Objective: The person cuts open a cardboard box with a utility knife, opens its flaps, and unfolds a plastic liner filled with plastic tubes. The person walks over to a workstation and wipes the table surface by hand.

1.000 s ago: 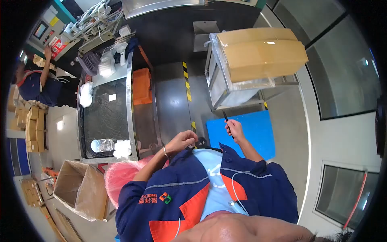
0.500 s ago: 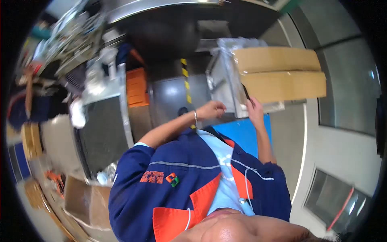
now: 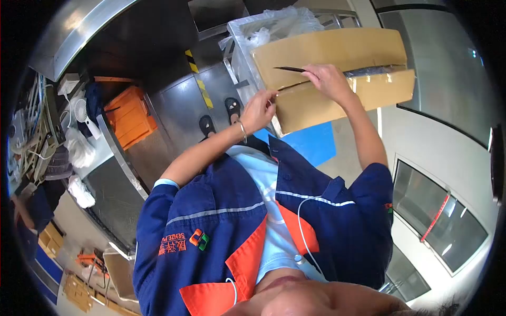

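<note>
A long cardboard box (image 3: 337, 50) lies on a metal-framed cart (image 3: 240, 42). Its top seam gapes at the right, where something dark shows inside. Over the seam, my right hand (image 3: 329, 81) is closed on a slim black pointed tool (image 3: 289, 69), its tip aimed left; its exact kind is unclear. At the box's near left end, my left hand (image 3: 258, 111) has its fingers curled, with the fingertips pinched at the flap edge by the seam.
Crumpled clear plastic (image 3: 279, 23) covers part of the cart. A blue panel (image 3: 311, 145) is below the box. To the left are an orange crate (image 3: 132, 118), a dark-topped bench (image 3: 113, 184) and a white handheld fan (image 3: 81, 110). Yellow-black tape (image 3: 203, 92) marks the floor.
My right hand has moved up onto the box with the black tool, which now points left. My left hand has come to the box's left end. The seam has parted at the right.
</note>
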